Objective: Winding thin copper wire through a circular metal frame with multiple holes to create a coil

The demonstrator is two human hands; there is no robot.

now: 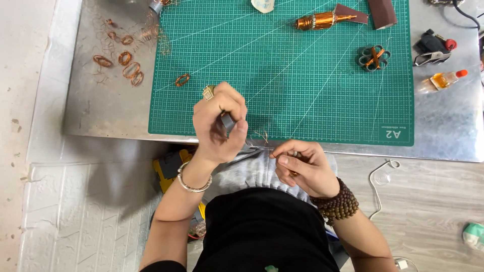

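Matt green rubbery cutting mat point(302, 75) lying on a dull, scuffed sheet-metal worktop point(443, 126). Glossy copper wire coils point(132, 69) near the worktop's left edge. Polished metal bangle point(191, 185); brown wooden bead bracelet point(340, 204).

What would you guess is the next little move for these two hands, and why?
Probably the left hand draws its small grey tool a bit further along the thin wire, while the right hand keeps pinching the other end. The wire runs taut between both hands at the edge of the green cutting mat, and finished copper loops lie on the metal table.
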